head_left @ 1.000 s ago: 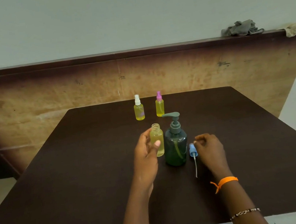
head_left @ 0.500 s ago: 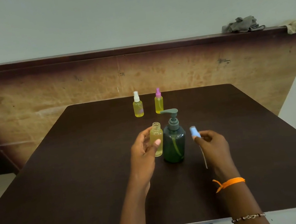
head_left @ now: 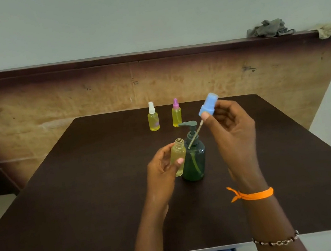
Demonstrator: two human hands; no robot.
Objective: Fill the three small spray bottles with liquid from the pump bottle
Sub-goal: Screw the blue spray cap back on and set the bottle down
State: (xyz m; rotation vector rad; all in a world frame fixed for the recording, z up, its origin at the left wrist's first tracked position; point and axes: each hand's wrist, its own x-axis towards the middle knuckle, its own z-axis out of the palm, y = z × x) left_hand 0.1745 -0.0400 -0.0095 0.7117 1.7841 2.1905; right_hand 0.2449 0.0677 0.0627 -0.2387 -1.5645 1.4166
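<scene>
Uncapped yellow bottle [head_left: 178, 157] upright beside green pump bottle [head_left: 194, 159], two capped bottles [head_left: 153, 117] behind, blue sprayer [head_left: 207, 105] raised

Table [head_left: 85, 201]: dark brown wood-grain top, matt, faintly rough. Open bottle [head_left: 178, 157] and the two capped spray bottles [head_left: 153, 120] [head_left: 176, 116]: clear, smooth, glossy plastic; pump bottle [head_left: 194, 161]: translucent dark green plastic, glossy, with a matt pump head; blue spray cap [head_left: 208, 106]: opaque matt plastic. Back panel [head_left: 91, 97]: worn, scuffed plywood; grey rag [head_left: 268, 28] on its ledge: crumpled cloth.
</scene>
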